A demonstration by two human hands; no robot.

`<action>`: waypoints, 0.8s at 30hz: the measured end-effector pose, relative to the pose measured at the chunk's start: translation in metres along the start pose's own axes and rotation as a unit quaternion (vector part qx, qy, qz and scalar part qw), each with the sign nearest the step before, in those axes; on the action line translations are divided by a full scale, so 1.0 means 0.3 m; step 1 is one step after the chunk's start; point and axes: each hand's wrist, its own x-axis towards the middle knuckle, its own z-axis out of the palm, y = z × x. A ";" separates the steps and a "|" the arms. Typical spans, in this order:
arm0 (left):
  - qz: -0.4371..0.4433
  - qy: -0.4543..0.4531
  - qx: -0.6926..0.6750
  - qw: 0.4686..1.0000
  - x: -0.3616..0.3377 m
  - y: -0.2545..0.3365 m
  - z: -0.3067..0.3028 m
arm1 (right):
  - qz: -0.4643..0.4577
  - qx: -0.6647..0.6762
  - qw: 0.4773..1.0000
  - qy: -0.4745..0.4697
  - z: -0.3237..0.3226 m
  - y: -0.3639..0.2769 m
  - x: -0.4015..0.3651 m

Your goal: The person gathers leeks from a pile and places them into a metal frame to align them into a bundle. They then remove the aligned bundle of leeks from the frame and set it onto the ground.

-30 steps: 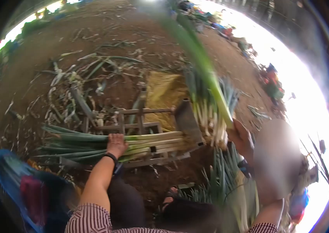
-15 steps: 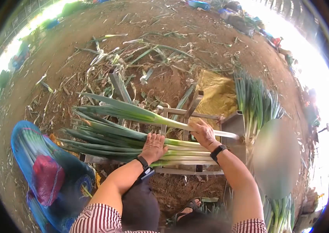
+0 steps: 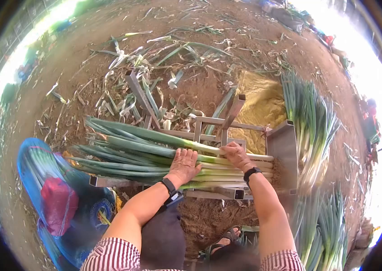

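Now both hands are down on the leeks (image 3: 132, 156) stacked sideways in the metal frame (image 3: 286, 149) on the dirt ground (image 3: 245, 49): left hand (image 3: 184, 165) flat and open, palm pressing the stalks, right hand (image 3: 236, 155) draped over the top stalk, grip impossible to tell.

Short striped sleeves, thin dark-red and white lines: left sleeve (image 3: 109, 255) bottom left of centre, right sleeve (image 3: 283, 262) bottom right; forearms bare; black band (image 3: 169, 185) behind left hand (image 3: 184, 163); black strap (image 3: 252, 172) behind right hand (image 3: 236, 156); dark trousers (image 3: 164, 235) bottom centre; dark sandal (image 3: 230, 234) beside them.
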 end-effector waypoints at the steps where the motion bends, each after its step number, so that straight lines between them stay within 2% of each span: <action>1: -0.003 0.002 -0.009 1.000 0.000 0.002 -0.007 | -0.006 0.015 1.000 0.017 0.001 0.005 -0.002; 4: -0.012 0.001 -0.017 1.000 0.001 0.008 -0.034 | -0.019 -0.021 0.999 0.024 0.014 0.021 0.003; 5: -0.010 -0.002 -0.012 1.000 0.010 0.011 -0.039 | -0.007 0.004 0.999 0.031 0.022 0.025 -0.005; 6: 0.030 0.085 -0.033 0.995 0.003 -0.006 -0.003 | 0.012 0.024 0.999 0.041 0.035 0.030 -0.019; 7: 0.024 0.071 -0.039 0.996 0.002 -0.001 -0.008 | -0.025 0.009 0.997 0.067 0.040 0.041 -0.026; 8: 0.034 0.100 -0.011 0.994 -0.005 0.000 0.009 | -0.039 0.010 0.996 0.080 0.037 0.030 -0.032; 9: 0.011 0.057 -0.020 0.998 -0.006 -0.003 0.016 | -0.025 0.010 0.997 0.075 0.052 0.045 -0.037; 11: 0.035 0.094 -0.013 0.995 -0.010 -0.006 0.000 | 0.004 -0.008 0.998 0.062 0.061 0.045 -0.040; 13: 0.039 0.092 -0.021 0.995 -0.014 -0.007 0.005 | 0.035 -0.048 0.997 0.044 0.060 0.017 -0.041; 20: 0.021 0.032 0.005 0.999 -0.010 0.007 -0.004 | 0.041 -0.064 0.994 0.080 0.093 0.010 -0.044; 24: 0.006 0.008 0.037 0.999 -0.006 0.017 -0.013 | 0.049 -0.022 0.994 0.093 0.092 -0.002 -0.054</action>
